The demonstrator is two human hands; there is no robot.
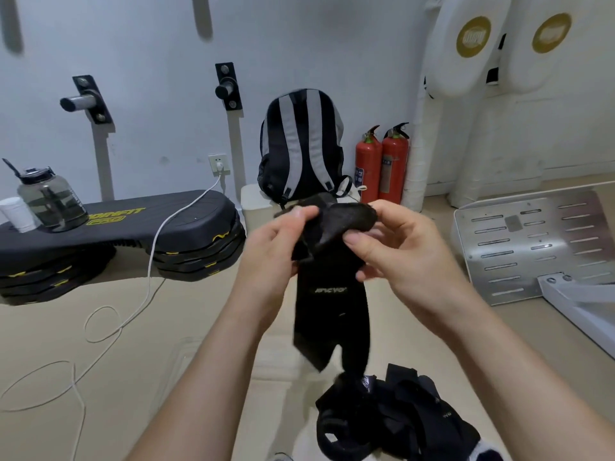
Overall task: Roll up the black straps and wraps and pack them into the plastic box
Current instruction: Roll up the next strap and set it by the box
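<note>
Closest to the viewer, at the bottom edge, a tangled pile of black straps (392,417) lies on the beige floor (166,361), with a white shoe toe just showing beside it. Two bare forearms reach up from the lower corners and meet in the middle of the view. The left hand (269,247) pinches the upper end of a black wrap (329,294) between its thumb and curled fingers. The right hand (399,247) pinches the same end from the other side, thumb on top and fingers curled beneath, where the fabric is folded over into a thick flap. The wrap is held up in the air between the two hands. Its long body hangs straight down between the forearms, printed with small pale lettering, and its lower end splits into two tails that dangle just above the pile. Farther out on the left, a white cable (139,294) loops across the floor and runs up to a wall socket (218,163). Behind it stand stacked black step platforms (133,227) with yellow markings, carrying a dark water jug (50,201) and a white cup (16,214). On the right lies a slotted metal plate (525,244). Against the pale wall behind the hands stand a black and grey backpack (299,144) and two red fire extinguishers (382,164). White punch pads (466,44) hang high on the right.
</note>
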